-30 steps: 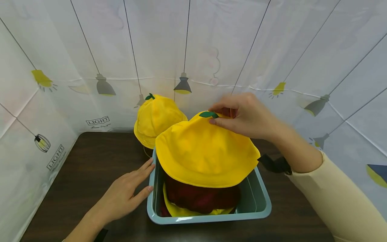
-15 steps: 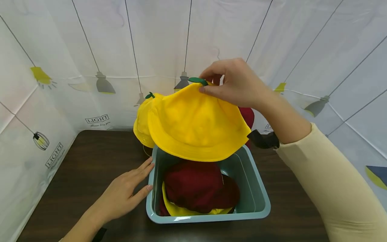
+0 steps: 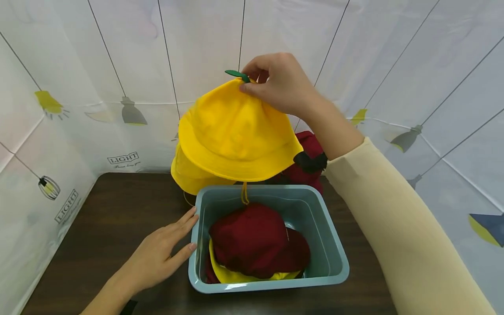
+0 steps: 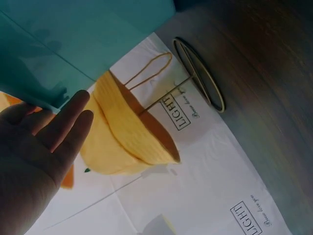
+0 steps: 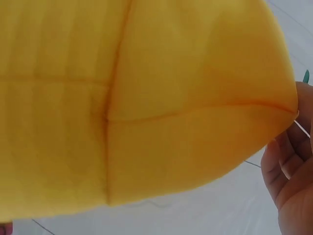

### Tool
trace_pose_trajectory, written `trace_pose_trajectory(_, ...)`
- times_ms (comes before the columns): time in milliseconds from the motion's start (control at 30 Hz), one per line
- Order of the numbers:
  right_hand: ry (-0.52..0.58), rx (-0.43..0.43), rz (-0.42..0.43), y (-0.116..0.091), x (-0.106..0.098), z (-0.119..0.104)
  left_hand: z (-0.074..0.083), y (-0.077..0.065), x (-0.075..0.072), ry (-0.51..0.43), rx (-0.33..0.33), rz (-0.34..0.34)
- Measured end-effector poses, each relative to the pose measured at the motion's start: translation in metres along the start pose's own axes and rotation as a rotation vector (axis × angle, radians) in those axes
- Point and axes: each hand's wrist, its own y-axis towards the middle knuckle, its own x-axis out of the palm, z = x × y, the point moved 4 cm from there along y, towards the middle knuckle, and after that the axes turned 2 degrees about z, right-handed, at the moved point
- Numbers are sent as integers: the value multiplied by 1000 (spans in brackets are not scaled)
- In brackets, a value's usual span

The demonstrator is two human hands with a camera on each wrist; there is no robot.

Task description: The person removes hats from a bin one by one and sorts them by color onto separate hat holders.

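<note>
My right hand (image 3: pixel 281 83) pinches a yellow bucket hat (image 3: pixel 240 135) by its crown, beside the green leaf on top. The hat hangs raised behind and above a blue-grey plastic bin (image 3: pixel 267 286), its cord dangling over the bin. In the right wrist view the hat's yellow cloth (image 5: pixel 195 83) fills most of the picture, with fingertips at its peak. My left hand (image 3: pixel 161 251) lies with straight fingers against the bin's left rim. Inside the bin sits a maroon cap (image 3: pixel 252 240) on top of a yellow brim (image 3: pixel 226 275).
Behind the bin, a second yellow hat (image 3: pixel 197 175) is partly covered by the held one; the left wrist view shows it on a thin metal stand (image 4: pixel 192 77). Maroon hats (image 3: pixel 309 144) stand back right. A white printed curtain (image 3: pixel 130 52) borders the dark table (image 3: pixel 130 210).
My right hand has lifted the yellow hat up out of the bin and carried it left and back, uncovering the maroon cap. My left hand has stayed at the rim.
</note>
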Motion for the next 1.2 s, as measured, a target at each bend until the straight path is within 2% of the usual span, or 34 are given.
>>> trace_pose_trajectory(267,54,53,118,18,15,7,1,0,1,5,11,8)
trace_pose_trajectory(367,67,87,136,21,25,9,2,0,0,9,14,9)
trace_pose_trajectory(833,97,63,138,29,92,26,4,3,-1,4,10,12)
trace_pose_trajectory(1000,87,94,95,29,113,32,5,3,1,3,21,8)
trace_pose_trajectory(1200,71,121,42,27,129,36,9,4,1,-9,27,11)
